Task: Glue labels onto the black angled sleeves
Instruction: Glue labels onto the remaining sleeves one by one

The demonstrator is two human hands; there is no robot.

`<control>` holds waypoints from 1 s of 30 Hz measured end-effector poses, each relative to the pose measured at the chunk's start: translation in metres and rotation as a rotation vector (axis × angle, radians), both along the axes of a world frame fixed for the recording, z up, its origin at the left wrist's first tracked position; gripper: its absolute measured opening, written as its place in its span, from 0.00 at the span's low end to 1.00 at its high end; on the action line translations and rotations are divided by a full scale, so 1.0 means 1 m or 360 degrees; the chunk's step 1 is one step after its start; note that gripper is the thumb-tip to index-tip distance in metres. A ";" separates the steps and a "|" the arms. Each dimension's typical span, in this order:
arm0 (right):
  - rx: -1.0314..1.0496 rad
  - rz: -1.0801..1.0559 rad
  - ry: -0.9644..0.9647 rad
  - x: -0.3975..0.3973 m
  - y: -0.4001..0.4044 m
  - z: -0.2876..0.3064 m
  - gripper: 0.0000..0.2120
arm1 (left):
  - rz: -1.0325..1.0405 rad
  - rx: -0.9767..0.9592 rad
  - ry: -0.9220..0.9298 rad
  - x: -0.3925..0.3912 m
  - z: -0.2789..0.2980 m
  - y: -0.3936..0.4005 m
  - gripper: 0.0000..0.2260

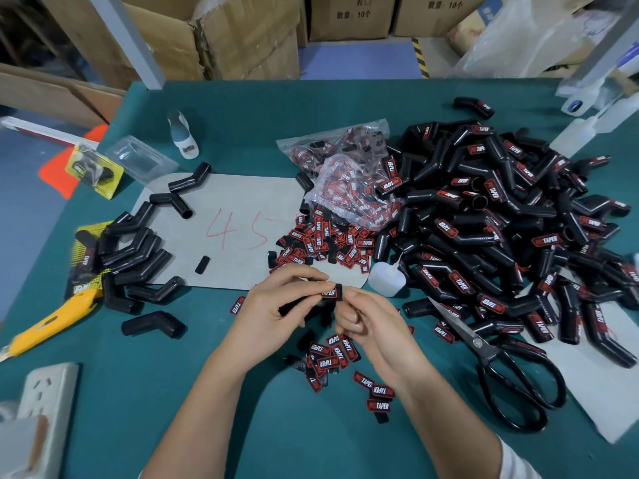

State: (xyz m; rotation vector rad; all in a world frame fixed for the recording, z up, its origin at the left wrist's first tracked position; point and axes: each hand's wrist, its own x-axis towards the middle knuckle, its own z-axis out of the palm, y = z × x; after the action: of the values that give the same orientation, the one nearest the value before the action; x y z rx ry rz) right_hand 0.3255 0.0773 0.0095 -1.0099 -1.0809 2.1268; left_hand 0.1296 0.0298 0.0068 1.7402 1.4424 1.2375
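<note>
A black angled sleeve (pixel 311 300) lies level in mid-scene, a label (pixel 329 292) on its right end. Labelled sleeves (pixel 501 216) heap right; bare sleeves (pixel 131 247) cluster left. Loose labels (pixel 325 242) (red-black, "TAPER") scatter between.

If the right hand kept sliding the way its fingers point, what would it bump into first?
Probably the left hand. The right hand points left toward it, both gripping the labeled sleeve between them. Depth is hard to judge.

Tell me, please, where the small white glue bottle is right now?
In the head view the glue bottle stands right of centre on the grey sheet's right edge, just beyond the right hand, between the loose labels and the sleeve pile.
</note>
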 end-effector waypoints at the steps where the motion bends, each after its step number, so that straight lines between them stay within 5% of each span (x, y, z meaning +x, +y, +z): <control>1: -0.0004 -0.0002 -0.0008 0.000 0.000 0.000 0.17 | -0.0020 0.0001 0.0017 -0.001 0.000 0.000 0.11; 19: 0.0010 0.0008 -0.0085 0.000 -0.001 0.009 0.22 | -0.0074 -0.0168 -0.0035 -0.002 0.001 -0.001 0.17; 24: 0.0226 -0.0060 -0.0112 -0.003 -0.004 0.006 0.20 | -0.0059 -0.0315 -0.0289 0.003 0.004 -0.001 0.25; 30: 0.0452 -0.0147 -0.0130 -0.010 -0.010 -0.002 0.15 | 0.0136 -0.0210 -0.0363 0.016 0.006 -0.003 0.25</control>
State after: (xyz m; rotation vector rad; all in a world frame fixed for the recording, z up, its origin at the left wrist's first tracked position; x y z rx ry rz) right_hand 0.3152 0.0675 0.0078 -0.9954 -1.3066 1.8099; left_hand 0.1461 0.0271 0.0125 1.4147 1.4402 1.3068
